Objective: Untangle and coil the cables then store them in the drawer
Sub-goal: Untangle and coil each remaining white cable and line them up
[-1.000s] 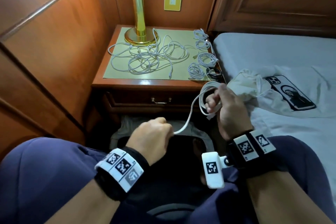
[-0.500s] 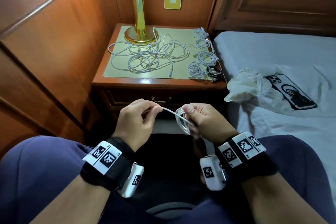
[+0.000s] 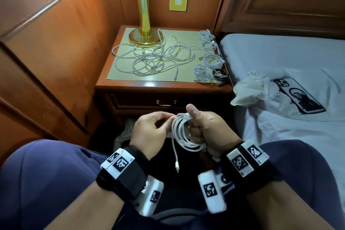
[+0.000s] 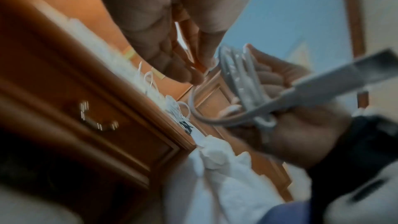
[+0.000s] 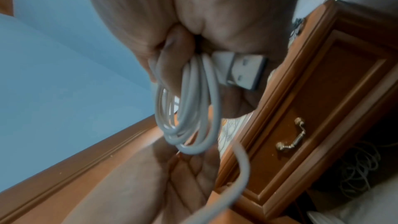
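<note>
- We gripped the coiled white USB cable (image 3: 182, 132) in our right hand (image 3: 207, 129), fingers curled round its loops and thumb up; the wrist view showed its USB-A plug (image 5: 245, 71) jutting from the fist.
- Our left hand (image 3: 151, 130) pinched a strand at the coil's 10 o'clock edge, fingertips together on the cable.
- The free end with its small connector (image 3: 177, 166) hung down at the coil's 6 o'clock, between our knees.
- The closed drawer (image 3: 166, 101) sat at 12 o'clock from our hands.
- On the nightstand (image 3: 121, 85) above it lay a tangle of white cables (image 3: 153, 58), with small coiled bundles (image 3: 209, 61) at its 3 o'clock and the brass lamp (image 3: 144, 30) at its 12 o'clock.
- A phone (image 3: 298, 95) lay on the bed (image 3: 280, 58), at 2 o'clock from our hands.
</note>
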